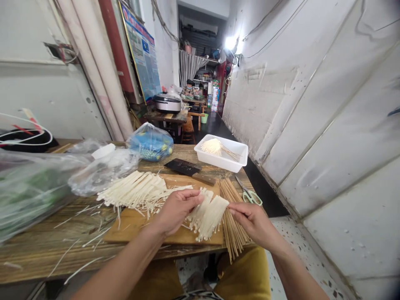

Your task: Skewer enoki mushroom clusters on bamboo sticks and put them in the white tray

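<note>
My left hand [179, 210] is closed on the upper left edge of white enoki mushrooms [208, 214], which hang side by side in flat bunches with their caps downward. At their right edge, my right hand [251, 221] pinches what looks like the end of a bamboo skewer, mostly hidden by fingers and mushrooms. Beneath lies a wooden cutting board [140, 229]. More enoki bunches [134, 187] are spread across its left part. A black-bladed cleaver [184, 167] rests at the board's back edge. Many loose bamboo skewers [234, 229] lie beside the board, under my right hand.
Behind the skewers are scissors [251, 196] with pale green handles. A white plastic tray [221, 156] at the back right holds skewered enoki. Plastic bags [150, 141] crowd the table's left and back. A wall [328, 146] runs along the right; a person [189, 89] sits far back.
</note>
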A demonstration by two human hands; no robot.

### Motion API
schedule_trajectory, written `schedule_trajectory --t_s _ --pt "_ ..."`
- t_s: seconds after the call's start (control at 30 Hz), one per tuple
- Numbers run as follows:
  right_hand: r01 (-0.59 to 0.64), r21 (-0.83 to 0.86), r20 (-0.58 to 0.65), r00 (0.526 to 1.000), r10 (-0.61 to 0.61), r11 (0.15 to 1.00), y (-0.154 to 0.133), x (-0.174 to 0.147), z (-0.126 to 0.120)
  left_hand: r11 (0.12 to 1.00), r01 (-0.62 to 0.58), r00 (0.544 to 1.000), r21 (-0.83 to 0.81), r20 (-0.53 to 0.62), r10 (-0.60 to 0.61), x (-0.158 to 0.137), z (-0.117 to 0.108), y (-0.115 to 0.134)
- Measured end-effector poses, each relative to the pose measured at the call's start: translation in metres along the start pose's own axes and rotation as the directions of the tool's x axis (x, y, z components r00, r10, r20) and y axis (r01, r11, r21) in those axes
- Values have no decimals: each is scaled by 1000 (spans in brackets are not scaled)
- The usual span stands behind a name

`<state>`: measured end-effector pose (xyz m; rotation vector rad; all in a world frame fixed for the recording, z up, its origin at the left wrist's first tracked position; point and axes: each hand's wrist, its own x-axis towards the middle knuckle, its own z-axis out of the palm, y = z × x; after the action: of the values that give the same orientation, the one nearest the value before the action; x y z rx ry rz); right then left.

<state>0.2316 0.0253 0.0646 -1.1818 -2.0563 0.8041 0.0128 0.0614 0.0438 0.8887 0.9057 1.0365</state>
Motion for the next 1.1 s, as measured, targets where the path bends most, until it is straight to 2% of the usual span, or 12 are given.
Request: schedule_trajectory --t_s 0.27,0.53,0.67,0.8,0.93,1.1 --pt "-4 -53 16 1000 5 999 1 -5 -3 998 -35 999 -42 -39 33 -3 0 -7" --pt "-4 -81 77 997 10 997 -2 -8 -6 997 -17 991 -80 -130 6 -4 2 -12" --pt "-4 -75 114 993 13 997 -4 -7 -9 998 -59 994 -38 -95 55 -6 2 -13" --pt "-48 -61 119 991 55 997 -5 -6 -9 992 -95 993 78 -68 100 -8 2 -15" --pt "-84 -32 118 989 87 996 -7 -6 -7 985 -137 974 104 -166 153 -9 4 -19" --pt "-64 -4 129 989 65 998 -8 -7 -8 991 -135 952 11 -276 133 -9 7 -23"
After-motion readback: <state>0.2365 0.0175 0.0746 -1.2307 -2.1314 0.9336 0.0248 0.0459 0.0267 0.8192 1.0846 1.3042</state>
